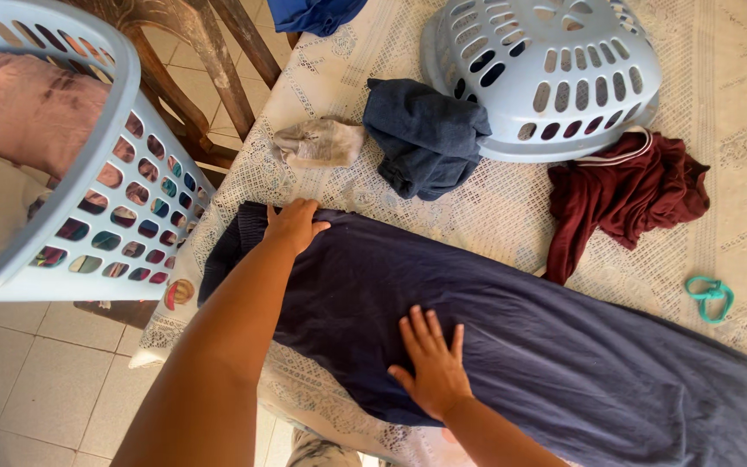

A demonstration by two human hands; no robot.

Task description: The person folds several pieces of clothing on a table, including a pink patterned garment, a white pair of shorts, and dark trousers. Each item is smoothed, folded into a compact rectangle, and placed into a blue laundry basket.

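A long dark navy garment [564, 346] lies stretched across the table from left to lower right. My left hand [291, 223] presses flat on its left end, near the table's left edge, fingers together. My right hand [432, 363] lies flat on the middle of the garment with its fingers spread. Neither hand grips anything.
The table wears a cream lace cloth [512, 207]. On it lie a slate-blue bundle [425, 134], a small beige cloth [322, 143], a maroon garment [628, 195], a teal loop [709, 297] and an upturned pale-blue basket [555, 69]. A basket with clothes [62, 156] and a wooden chair [201, 60] stand left.
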